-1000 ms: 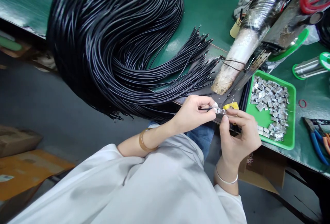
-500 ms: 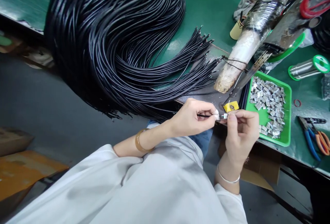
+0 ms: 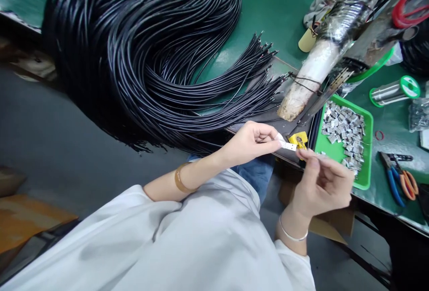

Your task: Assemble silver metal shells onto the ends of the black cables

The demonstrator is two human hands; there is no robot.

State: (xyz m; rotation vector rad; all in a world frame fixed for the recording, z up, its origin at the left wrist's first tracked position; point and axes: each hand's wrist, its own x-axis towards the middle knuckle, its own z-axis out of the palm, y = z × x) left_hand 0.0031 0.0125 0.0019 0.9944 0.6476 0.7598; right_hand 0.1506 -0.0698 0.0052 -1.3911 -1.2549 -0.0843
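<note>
Between the thumb and fingers of my left hand [image 3: 251, 143] is a small silvery USB connector [image 3: 288, 146], its open end pointing right. White wrapping covers a fingertip of this hand. Just right of the connector, the fingers of my right hand [image 3: 323, 183] are pinched together; whether anything is between them I cannot make out. A yellow piece [image 3: 298, 139] sits on the table edge right behind the connector. A large bundle of black cables [image 3: 147, 67] lies to the left, its stripped ends [image 3: 271, 52] pointing toward the duct.
A green tray [image 3: 367, 161] holds many metal USB connectors. Above the work spot hangs a foil-wrapped duct [image 3: 304, 85]. On the right are a solder wire spool [image 3: 395, 91], wire strippers [image 3: 398, 179] and a red ring [image 3: 379, 135]. The green table's front edge runs below.
My right hand has moved right and down, off the connector. The connector now shows its side in my left fingers, where a black cable was seen before. The view has shifted slightly.
</note>
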